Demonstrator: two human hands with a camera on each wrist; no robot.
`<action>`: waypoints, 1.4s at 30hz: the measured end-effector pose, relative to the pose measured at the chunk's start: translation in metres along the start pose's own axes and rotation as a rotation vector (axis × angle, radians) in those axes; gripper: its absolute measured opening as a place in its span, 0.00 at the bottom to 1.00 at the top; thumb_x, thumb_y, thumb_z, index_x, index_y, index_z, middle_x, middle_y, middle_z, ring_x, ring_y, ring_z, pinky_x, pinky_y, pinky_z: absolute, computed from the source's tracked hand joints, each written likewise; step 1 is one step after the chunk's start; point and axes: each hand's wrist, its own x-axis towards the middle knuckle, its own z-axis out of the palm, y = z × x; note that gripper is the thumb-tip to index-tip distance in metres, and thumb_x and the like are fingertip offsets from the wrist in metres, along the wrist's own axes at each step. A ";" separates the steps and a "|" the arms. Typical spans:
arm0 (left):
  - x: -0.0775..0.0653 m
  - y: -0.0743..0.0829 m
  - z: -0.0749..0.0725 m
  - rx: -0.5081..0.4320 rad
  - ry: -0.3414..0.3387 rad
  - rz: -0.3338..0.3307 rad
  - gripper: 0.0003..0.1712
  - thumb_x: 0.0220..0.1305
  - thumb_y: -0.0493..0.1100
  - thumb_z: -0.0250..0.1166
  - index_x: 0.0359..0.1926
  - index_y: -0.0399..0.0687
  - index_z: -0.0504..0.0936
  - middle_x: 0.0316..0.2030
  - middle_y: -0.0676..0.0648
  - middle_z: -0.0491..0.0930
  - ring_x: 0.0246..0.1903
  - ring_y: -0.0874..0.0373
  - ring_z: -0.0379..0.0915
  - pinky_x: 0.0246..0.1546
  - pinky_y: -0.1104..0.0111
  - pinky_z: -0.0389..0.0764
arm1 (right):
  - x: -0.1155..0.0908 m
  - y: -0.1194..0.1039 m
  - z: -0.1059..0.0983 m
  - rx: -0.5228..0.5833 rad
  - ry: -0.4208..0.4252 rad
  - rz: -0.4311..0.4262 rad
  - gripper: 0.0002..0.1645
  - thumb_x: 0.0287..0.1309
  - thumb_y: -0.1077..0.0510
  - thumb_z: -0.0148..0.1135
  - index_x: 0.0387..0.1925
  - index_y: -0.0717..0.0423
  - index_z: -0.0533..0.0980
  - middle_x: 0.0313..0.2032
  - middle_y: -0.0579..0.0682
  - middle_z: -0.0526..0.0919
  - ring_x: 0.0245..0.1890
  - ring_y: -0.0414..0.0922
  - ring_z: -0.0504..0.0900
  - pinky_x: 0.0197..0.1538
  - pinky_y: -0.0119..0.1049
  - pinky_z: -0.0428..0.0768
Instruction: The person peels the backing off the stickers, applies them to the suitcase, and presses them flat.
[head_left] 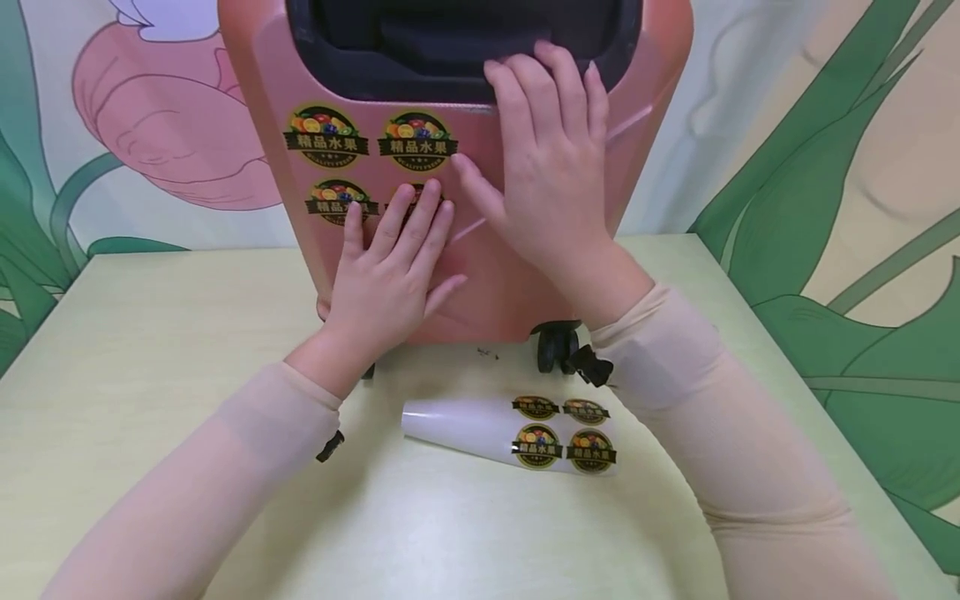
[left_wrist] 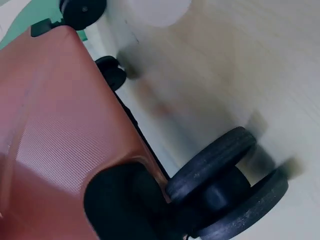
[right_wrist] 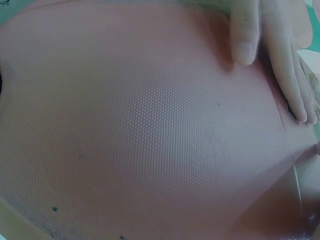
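Observation:
A pink suitcase [head_left: 480,283] stands on its wheels, with fruit-label stickers on its upper left face. My left hand [head_left: 382,275] lies with fingers spread over the lower stickers; its fingertips rest on the lower right sticker [head_left: 408,200] and cover most of it. Its little finger overlaps the lower left sticker [head_left: 330,202]. Above these are an upper left sticker [head_left: 326,137] and an upper right sticker [head_left: 417,142]. My right hand [head_left: 551,167] rests against the suitcase, fingertips over the black handle recess [head_left: 450,79], thumb beside the upper right sticker.
On the table [head_left: 150,375], in front of the suitcase, a curled white backing sheet [head_left: 465,429] carries several more stickers. Black caster wheels [left_wrist: 215,185] sit under the suitcase. Behind stands a wall [head_left: 172,125] painted with leaves and a pink shape.

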 end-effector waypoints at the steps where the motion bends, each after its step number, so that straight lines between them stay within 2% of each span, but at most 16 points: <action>1: 0.000 0.001 0.001 0.003 -0.004 0.010 0.40 0.67 0.63 0.47 0.71 0.45 0.52 0.72 0.52 0.30 0.71 0.54 0.34 0.65 0.49 0.34 | 0.000 0.000 0.000 0.001 -0.001 0.001 0.35 0.63 0.40 0.46 0.61 0.62 0.65 0.58 0.58 0.68 0.65 0.53 0.56 0.68 0.47 0.39; 4: -0.001 0.003 0.002 0.010 -0.021 0.023 0.40 0.67 0.63 0.45 0.72 0.46 0.51 0.72 0.51 0.34 0.71 0.53 0.35 0.65 0.49 0.35 | -0.001 0.001 0.001 0.002 -0.001 0.001 0.36 0.63 0.40 0.46 0.61 0.62 0.65 0.58 0.58 0.68 0.65 0.53 0.56 0.68 0.47 0.39; 7: -0.002 0.002 -0.001 -0.002 -0.014 0.030 0.39 0.67 0.62 0.45 0.72 0.46 0.52 0.72 0.49 0.44 0.70 0.52 0.40 0.65 0.47 0.38 | -0.002 0.000 0.002 -0.002 -0.003 -0.004 0.36 0.63 0.39 0.46 0.61 0.62 0.65 0.58 0.58 0.68 0.65 0.53 0.56 0.68 0.47 0.39; 10: 0.003 -0.006 -0.009 -0.031 0.077 -0.017 0.41 0.65 0.59 0.50 0.72 0.46 0.51 0.71 0.44 0.50 0.69 0.49 0.42 0.64 0.46 0.39 | -0.002 0.000 0.003 -0.003 0.003 -0.011 0.40 0.60 0.35 0.48 0.61 0.62 0.65 0.58 0.58 0.68 0.65 0.53 0.56 0.68 0.48 0.40; 13: 0.019 -0.023 -0.024 -0.076 0.201 -0.112 0.42 0.62 0.59 0.56 0.70 0.45 0.54 0.69 0.41 0.52 0.69 0.46 0.42 0.64 0.45 0.38 | -0.003 -0.001 0.005 -0.032 -0.001 -0.023 0.50 0.54 0.28 0.49 0.63 0.63 0.62 0.59 0.59 0.66 0.65 0.54 0.55 0.68 0.49 0.40; 15: 0.033 -0.037 -0.035 -0.101 0.236 -0.192 0.41 0.61 0.61 0.55 0.69 0.46 0.57 0.69 0.40 0.53 0.69 0.44 0.42 0.64 0.45 0.36 | -0.004 -0.001 0.006 -0.063 -0.008 -0.035 0.57 0.49 0.23 0.50 0.65 0.64 0.60 0.59 0.60 0.65 0.66 0.55 0.54 0.68 0.51 0.39; 20: 0.066 -0.062 -0.065 -0.100 0.192 -0.400 0.42 0.61 0.66 0.51 0.68 0.46 0.60 0.69 0.41 0.54 0.69 0.42 0.38 0.65 0.53 0.27 | -0.009 0.001 0.008 -0.130 -0.024 -0.080 0.64 0.44 0.20 0.50 0.67 0.64 0.56 0.60 0.62 0.62 0.66 0.57 0.52 0.67 0.54 0.38; 23: 0.081 -0.075 -0.077 -0.146 0.160 -0.494 0.40 0.62 0.64 0.49 0.67 0.45 0.61 0.67 0.44 0.57 0.68 0.50 0.41 0.66 0.60 0.31 | -0.011 0.001 0.008 -0.138 -0.032 -0.096 0.64 0.42 0.20 0.51 0.68 0.61 0.56 0.61 0.63 0.60 0.67 0.58 0.51 0.67 0.55 0.37; 28: 0.090 -0.088 -0.084 -0.322 0.085 -0.502 0.35 0.63 0.59 0.50 0.67 0.47 0.61 0.61 0.43 0.64 0.62 0.58 0.53 0.64 0.69 0.51 | -0.011 0.003 0.009 -0.119 -0.011 -0.108 0.62 0.42 0.21 0.53 0.68 0.58 0.57 0.61 0.62 0.60 0.66 0.57 0.51 0.66 0.56 0.37; 31: 0.090 -0.088 -0.082 -0.326 0.073 -0.530 0.38 0.60 0.60 0.53 0.68 0.48 0.60 0.60 0.43 0.65 0.61 0.59 0.54 0.61 0.71 0.57 | -0.009 0.005 0.011 -0.098 0.053 -0.115 0.54 0.47 0.24 0.53 0.66 0.55 0.61 0.59 0.61 0.63 0.65 0.56 0.55 0.66 0.55 0.41; 32: 0.090 -0.087 -0.081 -0.314 0.085 -0.543 0.39 0.59 0.61 0.53 0.67 0.49 0.60 0.60 0.44 0.65 0.61 0.60 0.54 0.62 0.70 0.56 | -0.009 0.005 0.012 -0.094 0.077 -0.116 0.51 0.50 0.25 0.53 0.65 0.54 0.63 0.58 0.61 0.64 0.64 0.56 0.56 0.66 0.55 0.42; 35: 0.090 -0.084 -0.078 -0.269 0.138 -0.521 0.40 0.60 0.63 0.50 0.66 0.46 0.61 0.61 0.44 0.64 0.62 0.60 0.52 0.63 0.70 0.53 | -0.008 0.007 0.016 -0.092 0.137 -0.118 0.45 0.54 0.29 0.52 0.64 0.54 0.65 0.56 0.60 0.67 0.63 0.56 0.58 0.66 0.54 0.44; 38: 0.092 -0.080 -0.074 -0.277 0.204 -0.510 0.38 0.61 0.62 0.48 0.64 0.42 0.64 0.60 0.43 0.66 0.61 0.61 0.54 0.61 0.71 0.57 | -0.011 0.006 0.019 -0.100 0.152 -0.126 0.50 0.50 0.25 0.51 0.64 0.54 0.65 0.57 0.62 0.65 0.64 0.57 0.57 0.66 0.57 0.43; 42: 0.095 -0.076 -0.069 -0.322 0.226 -0.561 0.35 0.62 0.60 0.48 0.64 0.45 0.63 0.58 0.44 0.67 0.59 0.65 0.54 0.56 0.74 0.64 | -0.015 0.004 0.022 -0.108 0.107 -0.136 0.58 0.43 0.19 0.50 0.65 0.55 0.61 0.60 0.64 0.60 0.66 0.59 0.53 0.65 0.60 0.38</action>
